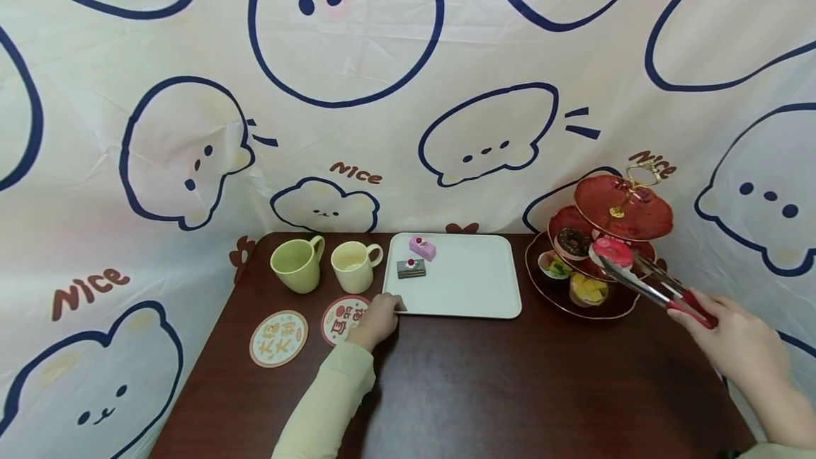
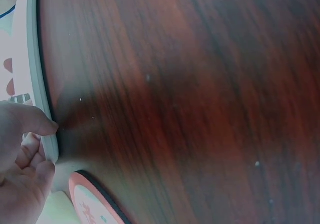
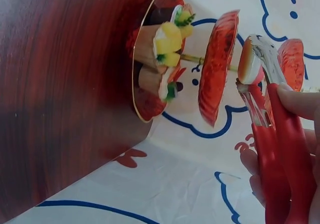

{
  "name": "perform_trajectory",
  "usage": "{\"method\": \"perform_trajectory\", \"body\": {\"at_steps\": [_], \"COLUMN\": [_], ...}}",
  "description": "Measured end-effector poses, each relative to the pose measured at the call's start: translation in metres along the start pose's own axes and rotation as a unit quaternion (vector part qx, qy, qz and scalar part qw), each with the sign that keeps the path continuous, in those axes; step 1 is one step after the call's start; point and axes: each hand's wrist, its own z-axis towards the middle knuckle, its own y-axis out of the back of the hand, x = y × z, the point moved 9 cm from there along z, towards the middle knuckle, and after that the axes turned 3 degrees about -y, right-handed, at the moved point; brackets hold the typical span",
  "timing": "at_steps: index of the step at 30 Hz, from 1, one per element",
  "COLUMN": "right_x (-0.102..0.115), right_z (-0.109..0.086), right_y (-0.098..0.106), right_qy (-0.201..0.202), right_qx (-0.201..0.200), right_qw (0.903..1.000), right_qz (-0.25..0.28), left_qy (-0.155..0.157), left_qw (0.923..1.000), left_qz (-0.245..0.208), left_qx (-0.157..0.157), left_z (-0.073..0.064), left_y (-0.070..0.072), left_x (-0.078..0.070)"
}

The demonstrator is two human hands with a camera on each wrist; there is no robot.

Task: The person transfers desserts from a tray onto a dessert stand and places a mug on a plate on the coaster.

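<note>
The right hand (image 1: 742,337), its fingers round tongs (image 1: 647,292), has the pink donut (image 1: 613,251) clasped at its ten o'clock; the left hand (image 1: 376,319) pinches the white tray (image 1: 468,278) at the donut's nine.

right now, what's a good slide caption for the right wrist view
The right hand holds red-handled tongs that grip a pink-topped doughnut near a tiered stand.

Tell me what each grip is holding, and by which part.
Right grip: tongs, by the red handles, pinching a pink donut. Left grip: white tray, by its near left corner.
</note>
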Motion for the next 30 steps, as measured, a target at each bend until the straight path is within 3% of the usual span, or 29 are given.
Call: {"method": "perform_trajectory", "body": {"at_steps": [12,30], "right_x": [-0.015,-0.003], "right_z": [0.017,0.04], "right_y": [0.001,0.002], "right_qy": [-0.017,0.014], "right_qx": [0.047,0.105], "right_qw": [0.9985,0.9938], "right_qz": [-0.022,-0.035], "left_qy": [0.0,-0.001], "left_qw": [1.0,1.0], "left_qz": [0.004,-0.001], "left_qx": [-0.001,0.007], "left_z": [0.0,0.001], "left_y": [0.002,0.001], "left_x": [-0.002,0.0]}}
